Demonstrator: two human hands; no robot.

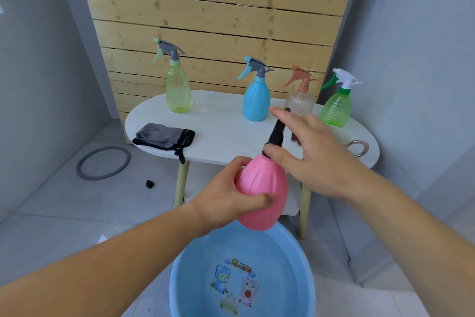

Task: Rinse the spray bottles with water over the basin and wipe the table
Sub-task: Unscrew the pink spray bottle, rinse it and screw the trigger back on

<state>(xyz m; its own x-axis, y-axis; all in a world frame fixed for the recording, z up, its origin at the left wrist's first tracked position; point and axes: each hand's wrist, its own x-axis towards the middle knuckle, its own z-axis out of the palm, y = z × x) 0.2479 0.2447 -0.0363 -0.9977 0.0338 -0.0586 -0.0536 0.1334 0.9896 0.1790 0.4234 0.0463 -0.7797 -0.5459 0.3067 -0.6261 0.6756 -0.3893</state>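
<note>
My left hand [231, 196] grips the body of a pink spray bottle [264, 188], held tilted above the blue basin [195, 265] on the floor. My right hand [308, 152] is at the bottle's neck, thumb and fingers on its black spray head [276, 134]. On the white oval table [221, 131] stand a yellow-green bottle [178, 90], a blue bottle [256, 101], a clear bottle with an orange head [300, 95] and a green bottle with a white head [336, 106]. A grey cloth [162, 138] lies at the table's left front.
A white cup with a metal ring handle [357, 147] sits at the table's right, partly behind my right hand. A grey ring [102, 162] and a small black cube [149, 184] lie on the floor to the left. A wooden slat wall backs the table.
</note>
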